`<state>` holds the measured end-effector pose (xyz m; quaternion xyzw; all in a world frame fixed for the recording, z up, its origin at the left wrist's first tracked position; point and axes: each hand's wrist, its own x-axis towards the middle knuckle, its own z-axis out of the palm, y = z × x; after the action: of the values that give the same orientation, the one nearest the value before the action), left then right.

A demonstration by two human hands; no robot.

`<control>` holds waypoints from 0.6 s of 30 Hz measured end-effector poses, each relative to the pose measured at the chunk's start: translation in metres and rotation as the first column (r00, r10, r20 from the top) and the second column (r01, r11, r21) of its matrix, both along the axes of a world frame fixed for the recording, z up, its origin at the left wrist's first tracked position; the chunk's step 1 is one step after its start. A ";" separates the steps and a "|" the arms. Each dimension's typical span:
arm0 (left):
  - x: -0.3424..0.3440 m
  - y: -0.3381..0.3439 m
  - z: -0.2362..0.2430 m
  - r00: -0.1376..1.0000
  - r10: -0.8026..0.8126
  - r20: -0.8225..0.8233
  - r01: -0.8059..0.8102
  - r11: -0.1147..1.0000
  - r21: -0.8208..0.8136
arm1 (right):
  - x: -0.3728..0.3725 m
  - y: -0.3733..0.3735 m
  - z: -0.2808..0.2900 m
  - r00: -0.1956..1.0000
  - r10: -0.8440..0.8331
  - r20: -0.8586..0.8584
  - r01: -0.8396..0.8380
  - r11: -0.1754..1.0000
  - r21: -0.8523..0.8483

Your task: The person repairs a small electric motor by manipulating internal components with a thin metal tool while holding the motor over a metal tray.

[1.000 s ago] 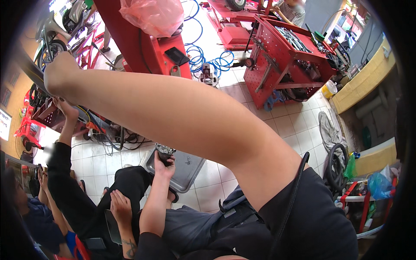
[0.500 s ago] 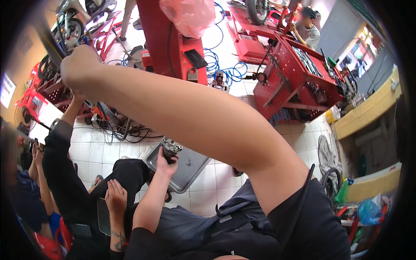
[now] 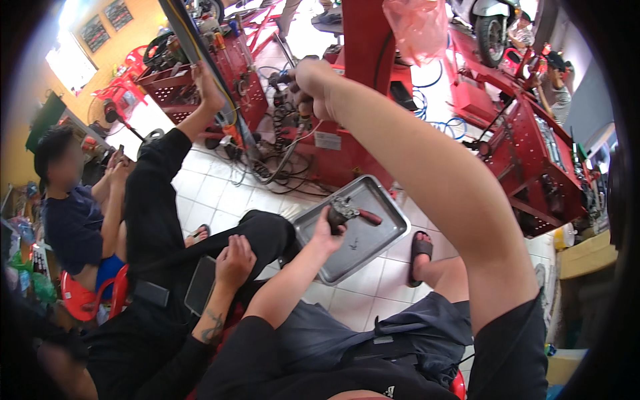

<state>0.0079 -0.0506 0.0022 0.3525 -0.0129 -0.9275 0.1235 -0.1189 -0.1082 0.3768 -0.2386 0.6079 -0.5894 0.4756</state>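
Note:
My left hand [image 3: 328, 230] is closed around a dark cylindrical metal machine part [image 3: 343, 212] with a lighter, ridged top. It holds the part above a grey metal tray [image 3: 393, 233]. A dark red tool handle [image 3: 371, 217] shows beside the part, over the tray; I cannot tell whether they touch. My right arm reaches far forward and left. My right hand [image 3: 315, 83] is closed, its fingers curled around something dark that I cannot make out, in front of a red stand with hoses. A thin metal rod [image 3: 285, 50] shows just beyond it.
Close on my left sits a person in black, one hand [image 3: 237, 259] on their leg beside a phone [image 3: 200, 285], the other raised near a pole [image 3: 203, 60]. Farther left another person sits on a red chair [image 3: 80, 297]. A red tool cart [image 3: 533, 167] stands right.
The view has swung left, so the scene sits farther right. My right arm no longer covers the tray, and the red handle now shows. My left hand keeps hold of the metal part.

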 end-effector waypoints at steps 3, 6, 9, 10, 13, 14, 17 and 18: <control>0.010 -0.005 -0.002 1.000 0.023 -0.008 -0.023 1.000 -0.009 | 0.036 -0.015 0.036 0.996 0.089 -0.024 -0.092 0.978 -0.188; 0.011 -0.005 -0.003 1.000 0.010 -0.005 -0.010 1.000 0.019 | 0.053 -0.057 0.046 0.962 0.148 -0.228 -0.221 0.914 -0.339; 0.009 -0.001 -0.001 1.000 0.009 0.007 -0.009 1.000 0.010 | 0.062 -0.066 0.053 0.891 0.096 -0.444 -0.272 0.895 -0.353; 0.007 0.003 0.004 1.000 0.019 0.013 -0.019 1.000 0.000 | 0.061 -0.066 0.053 0.862 0.073 -0.502 -0.280 0.894 -0.350; 0.008 0.007 0.011 0.999 0.036 0.007 -0.036 0.999 0.003 | 0.062 -0.066 0.057 0.783 0.017 -0.622 -0.295 0.890 -0.347; 0.008 0.008 0.012 0.999 0.040 0.000 -0.040 0.999 0.010 | 0.062 -0.065 0.059 0.758 0.002 -0.652 -0.300 0.889 -0.347; 0.006 0.008 0.013 1.000 0.025 0.003 -0.026 1.000 0.010 | 0.058 -0.061 0.072 0.710 -0.066 -0.701 -0.299 0.873 -0.385; 0.005 0.006 0.010 1.000 0.019 -0.008 -0.019 1.000 0.018 | 0.058 -0.059 0.075 0.705 -0.086 -0.704 -0.294 0.868 -0.400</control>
<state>0.0134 -0.0446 0.0125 0.3501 -0.0006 -0.9277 0.1292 -0.0613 -0.1671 0.4513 -0.5903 0.5594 -0.5575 0.1667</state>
